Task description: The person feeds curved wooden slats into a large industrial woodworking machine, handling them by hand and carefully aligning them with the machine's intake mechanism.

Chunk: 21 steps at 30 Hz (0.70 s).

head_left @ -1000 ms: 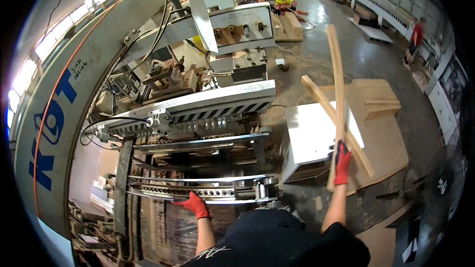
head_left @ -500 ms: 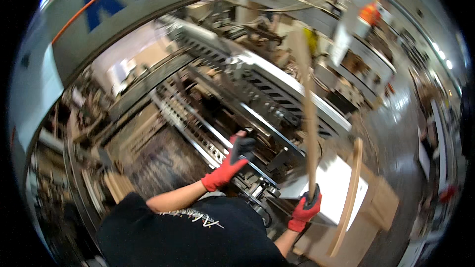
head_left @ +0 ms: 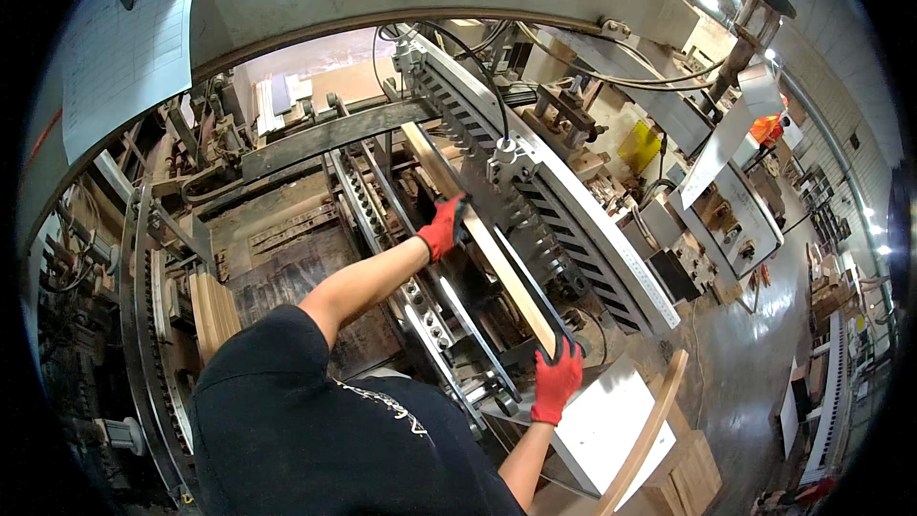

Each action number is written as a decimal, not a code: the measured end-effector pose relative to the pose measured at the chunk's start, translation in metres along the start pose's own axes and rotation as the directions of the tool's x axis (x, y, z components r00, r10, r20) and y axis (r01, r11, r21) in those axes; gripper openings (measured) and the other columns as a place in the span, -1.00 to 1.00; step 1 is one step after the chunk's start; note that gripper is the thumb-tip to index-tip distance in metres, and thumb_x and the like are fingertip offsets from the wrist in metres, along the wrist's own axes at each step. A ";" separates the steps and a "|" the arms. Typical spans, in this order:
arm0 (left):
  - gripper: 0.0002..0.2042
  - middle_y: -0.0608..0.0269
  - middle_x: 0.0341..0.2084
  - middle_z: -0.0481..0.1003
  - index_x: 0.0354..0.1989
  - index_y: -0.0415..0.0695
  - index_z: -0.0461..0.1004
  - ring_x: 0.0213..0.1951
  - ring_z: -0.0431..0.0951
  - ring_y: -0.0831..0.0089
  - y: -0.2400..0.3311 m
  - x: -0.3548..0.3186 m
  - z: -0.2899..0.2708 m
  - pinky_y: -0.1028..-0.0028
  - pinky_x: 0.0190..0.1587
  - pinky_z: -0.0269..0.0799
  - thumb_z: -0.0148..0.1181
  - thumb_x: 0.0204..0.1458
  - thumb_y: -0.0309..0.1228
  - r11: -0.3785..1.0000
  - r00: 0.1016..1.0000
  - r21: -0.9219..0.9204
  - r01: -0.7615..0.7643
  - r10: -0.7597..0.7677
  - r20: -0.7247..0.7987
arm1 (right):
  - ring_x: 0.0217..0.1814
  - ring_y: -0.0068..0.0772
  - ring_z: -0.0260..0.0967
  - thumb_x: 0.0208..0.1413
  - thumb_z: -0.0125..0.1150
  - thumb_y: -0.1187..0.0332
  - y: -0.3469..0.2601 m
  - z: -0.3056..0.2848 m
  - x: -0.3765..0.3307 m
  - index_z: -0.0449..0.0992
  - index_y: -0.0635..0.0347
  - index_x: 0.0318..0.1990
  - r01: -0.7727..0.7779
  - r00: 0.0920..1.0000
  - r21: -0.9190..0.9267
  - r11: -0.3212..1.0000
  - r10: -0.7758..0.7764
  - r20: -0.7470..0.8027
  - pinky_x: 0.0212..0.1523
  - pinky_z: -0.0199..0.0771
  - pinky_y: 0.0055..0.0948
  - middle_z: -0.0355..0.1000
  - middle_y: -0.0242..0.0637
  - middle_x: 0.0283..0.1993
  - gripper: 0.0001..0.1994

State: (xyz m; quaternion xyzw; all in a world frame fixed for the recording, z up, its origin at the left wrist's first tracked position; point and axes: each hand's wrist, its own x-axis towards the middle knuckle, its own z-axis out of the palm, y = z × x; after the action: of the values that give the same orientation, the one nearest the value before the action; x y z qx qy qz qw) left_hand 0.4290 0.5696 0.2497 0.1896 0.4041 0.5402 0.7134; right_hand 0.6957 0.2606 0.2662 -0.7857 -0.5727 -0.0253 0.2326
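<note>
Between machine rails (head_left: pixel 449 301), both hands' fingers (head_left: pixel 449 220) clamped on wooden strip (head_left: pixel 492 248) edges

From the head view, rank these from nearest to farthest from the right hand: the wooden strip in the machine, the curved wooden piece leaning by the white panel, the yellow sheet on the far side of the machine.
1. Wooden strip: the right hand grips its near end.
2. Curved wooden piece: just right of and below that hand, leaning by the white panel.
3. Yellow sheet: well above, beyond the machine's long toothed rail.

Woodworking factory floor. Large metal machine (head_left: pixel 535 220) with toothed rails filled the view; curved wooden slats (head_left: pixel 642 440), stacked timber, overhead ducts (head_left: pixel 755 10) and polished concrete floor (head_left: pixel 745 373) surrounded it.
</note>
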 end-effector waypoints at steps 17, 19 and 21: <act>-0.31 0.38 -0.14 0.47 0.04 0.15 0.49 -0.25 0.40 0.34 0.010 0.107 0.047 0.31 -0.22 0.33 -0.23 0.07 0.43 0.996 0.999 0.077 0.036 -0.035 -0.014 | 0.15 0.23 0.31 -0.07 0.38 0.34 -0.007 0.074 0.106 0.42 0.43 0.04 -0.266 0.897 0.362 0.894 0.367 -0.247 0.16 0.31 -0.05 0.40 0.21 0.04 -0.48; -0.33 0.49 -0.18 0.48 -0.05 0.22 0.52 -0.28 0.38 0.43 0.009 0.116 0.050 0.37 -0.27 0.29 -0.26 0.06 0.45 0.988 0.982 0.063 0.140 -0.131 -0.135 | 0.16 0.21 0.31 -0.05 0.35 0.33 -0.009 0.081 0.106 0.41 0.42 0.06 -0.292 0.912 0.453 0.843 0.388 -0.134 0.17 0.30 -0.04 0.41 0.20 0.06 -0.48; -0.29 0.47 -0.22 0.52 -0.02 0.20 0.52 -0.30 0.42 0.45 0.016 0.132 0.030 0.46 -0.28 0.29 -0.34 0.07 0.47 0.985 1.000 0.172 -0.010 0.010 -0.001 | 0.11 0.12 0.41 -0.05 0.33 0.35 -0.035 0.090 0.107 0.45 0.41 0.05 -0.176 0.904 0.349 0.921 0.291 -0.312 0.12 0.38 -0.11 0.46 0.15 0.05 -0.52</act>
State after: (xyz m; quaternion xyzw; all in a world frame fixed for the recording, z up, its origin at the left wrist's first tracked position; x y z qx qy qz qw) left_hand 0.4543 0.7022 0.2303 0.2522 0.4490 0.5069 0.6913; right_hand 0.6800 0.3992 0.2308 -0.7845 -0.4178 -0.0486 0.4557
